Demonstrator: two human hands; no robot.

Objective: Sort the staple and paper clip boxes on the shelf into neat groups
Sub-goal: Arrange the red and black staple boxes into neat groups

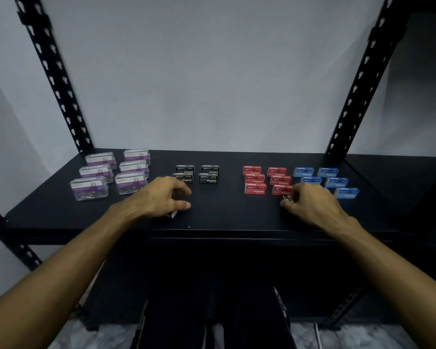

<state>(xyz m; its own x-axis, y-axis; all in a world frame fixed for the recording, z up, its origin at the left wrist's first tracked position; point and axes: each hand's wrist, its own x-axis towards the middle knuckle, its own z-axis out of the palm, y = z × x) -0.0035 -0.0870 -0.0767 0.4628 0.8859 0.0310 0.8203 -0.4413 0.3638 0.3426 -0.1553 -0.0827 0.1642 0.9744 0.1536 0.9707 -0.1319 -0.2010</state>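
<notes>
While both hands rest on the black shelf (212,217), the boxes sit behind them in four groups. Clear paper clip boxes (111,173) with purple labels stand far left in two columns of three. Black staple boxes (196,174) form a two-by-two block just beyond the left hand (161,197); the nearest black box lies just behind its knuckles, whether touching cannot be told. Red staple boxes (266,181) stand in two columns of three, blue staple boxes (327,181) just right of them.

Left hand: fingers curled, thumb and forefinger apart with a gap between the tips. A small pale object (173,214) shows under the palm at the shelf; what it is, and whether it is held, cannot be told.

Right hand (310,205): fingers bent inward, tips together on a small dark item (285,197), possibly loose staples, directly in front of the nearest red box and beside the blue group. One blue box is partly hidden behind this hand.

Edges and room: bare shelf between the black and red groups, and a bare strip along the front edge. Perforated black uprights (355,96) flank the shelf at both rear corners.
</notes>
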